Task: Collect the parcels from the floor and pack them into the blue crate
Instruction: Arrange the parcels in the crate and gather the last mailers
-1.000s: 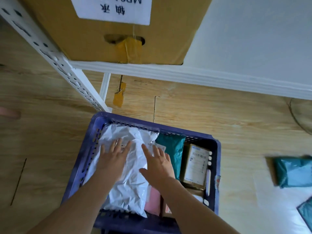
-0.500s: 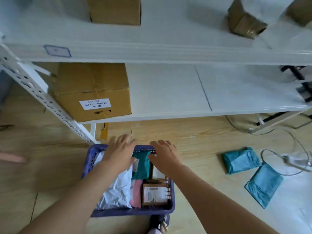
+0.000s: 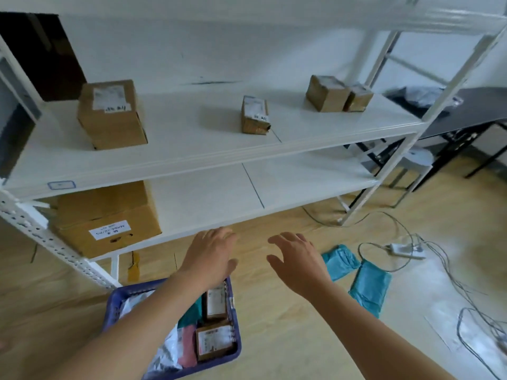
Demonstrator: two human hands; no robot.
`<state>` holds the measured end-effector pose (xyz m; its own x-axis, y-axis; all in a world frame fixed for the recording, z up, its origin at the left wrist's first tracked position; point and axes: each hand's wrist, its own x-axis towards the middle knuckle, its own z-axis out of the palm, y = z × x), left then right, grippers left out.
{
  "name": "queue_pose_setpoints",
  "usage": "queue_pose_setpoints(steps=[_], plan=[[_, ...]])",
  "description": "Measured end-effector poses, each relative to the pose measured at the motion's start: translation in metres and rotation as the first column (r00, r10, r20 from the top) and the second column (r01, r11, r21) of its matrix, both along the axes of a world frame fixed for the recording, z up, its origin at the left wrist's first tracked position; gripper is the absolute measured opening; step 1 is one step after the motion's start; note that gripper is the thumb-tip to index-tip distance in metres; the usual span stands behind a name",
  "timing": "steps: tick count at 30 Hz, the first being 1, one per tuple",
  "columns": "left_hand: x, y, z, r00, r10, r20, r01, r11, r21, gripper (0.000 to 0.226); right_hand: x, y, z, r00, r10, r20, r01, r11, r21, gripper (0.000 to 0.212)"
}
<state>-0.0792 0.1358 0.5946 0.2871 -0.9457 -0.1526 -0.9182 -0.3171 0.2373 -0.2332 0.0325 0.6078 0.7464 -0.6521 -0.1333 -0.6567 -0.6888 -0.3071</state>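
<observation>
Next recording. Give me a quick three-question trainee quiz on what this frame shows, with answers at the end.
1. True or false: the left hand and the right hand each hold a parcel.
2. How many teal parcels lie on the floor to the right of the blue crate? A) one B) two C) four
3. Fill the blank: the large labelled carton stands on the ___ shelf of the rack.

Key: 1 false, both hands are empty with fingers spread; 2 B; 3 bottom.
</observation>
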Motion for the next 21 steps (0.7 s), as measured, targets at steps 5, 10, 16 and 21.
queue_pose_setpoints(steps=[5,10,16,21], plan=[[-0.070,-0.058,0.034,0.999,-0.037,-0.037,0.036,0.999,-0.024,0.051,-0.088,-0.045,0.023,0.994,-0.108,0.015,0.108,0.994,-0.004,0.039],[-0.164,-0.130,0.043,0.996,-0.047,-0.070,0.043,0.997,-0.059,0.049,-0.182,-0.104,0.028,0.987,-0.162,0.017,0.162,0.987,0.014,0.038],[-0.269,-0.208,0.028,0.992,-0.032,-0.123,0.031,0.999,-0.009,0.049,-0.291,-0.180,0.017,0.976,-0.219,0.016,0.218,0.975,0.034,0.037],[-0.325,-0.258,0.014,0.991,-0.028,-0.135,0.035,0.998,0.049,0.050,-0.357,-0.235,0.000,0.962,-0.274,-0.007,0.274,0.961,0.049,0.037]])
